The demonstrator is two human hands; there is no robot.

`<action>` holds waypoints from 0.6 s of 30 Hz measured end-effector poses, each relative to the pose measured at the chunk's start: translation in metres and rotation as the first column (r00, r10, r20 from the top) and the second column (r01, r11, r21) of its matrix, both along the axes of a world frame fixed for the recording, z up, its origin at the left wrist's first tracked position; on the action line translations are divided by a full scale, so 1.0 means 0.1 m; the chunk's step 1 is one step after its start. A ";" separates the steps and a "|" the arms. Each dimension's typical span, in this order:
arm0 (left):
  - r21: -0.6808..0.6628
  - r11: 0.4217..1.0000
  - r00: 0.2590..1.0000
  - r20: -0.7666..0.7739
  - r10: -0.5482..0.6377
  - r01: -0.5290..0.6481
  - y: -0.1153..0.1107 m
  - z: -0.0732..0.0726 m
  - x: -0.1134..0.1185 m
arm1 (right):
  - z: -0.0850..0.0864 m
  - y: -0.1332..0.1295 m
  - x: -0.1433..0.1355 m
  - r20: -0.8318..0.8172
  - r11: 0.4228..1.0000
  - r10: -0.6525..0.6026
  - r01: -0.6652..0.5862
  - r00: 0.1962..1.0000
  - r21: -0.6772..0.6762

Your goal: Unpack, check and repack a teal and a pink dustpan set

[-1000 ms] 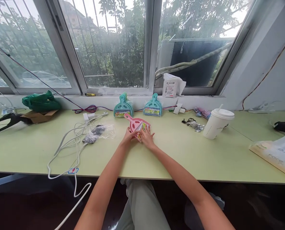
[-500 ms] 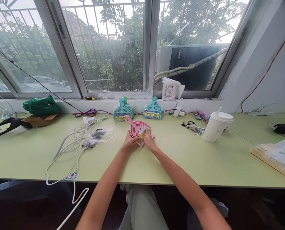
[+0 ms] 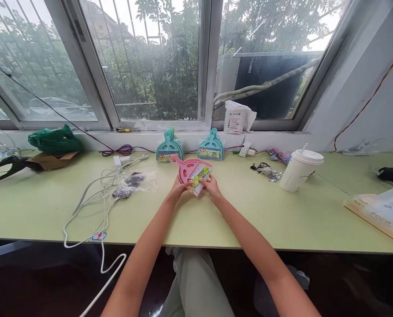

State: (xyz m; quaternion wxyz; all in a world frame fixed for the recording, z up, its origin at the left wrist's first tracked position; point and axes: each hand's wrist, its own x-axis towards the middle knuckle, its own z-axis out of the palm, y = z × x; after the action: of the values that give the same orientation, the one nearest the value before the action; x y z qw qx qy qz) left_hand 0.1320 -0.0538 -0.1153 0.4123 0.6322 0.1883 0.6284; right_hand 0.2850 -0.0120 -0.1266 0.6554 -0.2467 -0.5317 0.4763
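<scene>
Between my hands is a pink dustpan-and-brush set [image 3: 189, 167] with white bristles and a yellow-green label, tilted with its looped handle up and to the left. My left hand [image 3: 178, 187] grips its lower left edge, thumb over the front. My right hand [image 3: 211, 186] is closed on the lower right side, thumb on the label; the fingers behind the set are hidden. Just beyond stand two groups of teal dustpan-and-brush sets, the left group [image 3: 169, 145] and the right group [image 3: 211, 145], leaning near the wall below the window.
White cables [image 3: 104, 187] and a clear plastic bag with a dark item [image 3: 130, 185] lie to the left. Toward the right are a lidded white cup [image 3: 298, 171], keys [image 3: 265, 171] and a tissue pack [image 3: 378, 209]. A green bag [image 3: 56, 140] sits at the back left.
My right hand has moved from across the front of the pink set to its right edge, uncovering more of the label. The set has turned to face me more. The view has shifted slightly.
</scene>
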 end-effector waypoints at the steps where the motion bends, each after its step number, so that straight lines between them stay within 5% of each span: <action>1: -0.023 1.000 1.000 0.010 0.008 -0.008 0.00 0.00 -0.01 | 0.01 -0.01 0.02 -0.008 1.000 0.008 -0.008 1.000 0.008; 14: 0.020 0.999 0.992 -0.116 0.046 -0.044 0.01 0.05 -0.07 | 0.01 0.04 0.14 -0.013 0.986 0.163 -0.164 0.986 -0.026; 16: 0.008 0.982 0.972 -0.144 0.188 -0.188 0.03 0.05 -0.18 | 0.01 0.07 0.17 -0.027 0.989 0.144 -0.145 0.989 -0.033; 18: 0.047 0.892 0.890 -0.064 0.451 -0.449 0.08 0.03 -0.33 | 0.02 0.11 0.23 -0.039 0.992 0.108 -0.110 0.993 -0.056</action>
State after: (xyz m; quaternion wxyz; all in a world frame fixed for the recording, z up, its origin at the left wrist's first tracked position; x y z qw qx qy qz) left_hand 0.0993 -0.0460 -0.1126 0.2384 0.6005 0.3348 0.6859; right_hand 0.3078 -0.0011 -0.1245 0.6306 -0.2276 -0.5185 0.5308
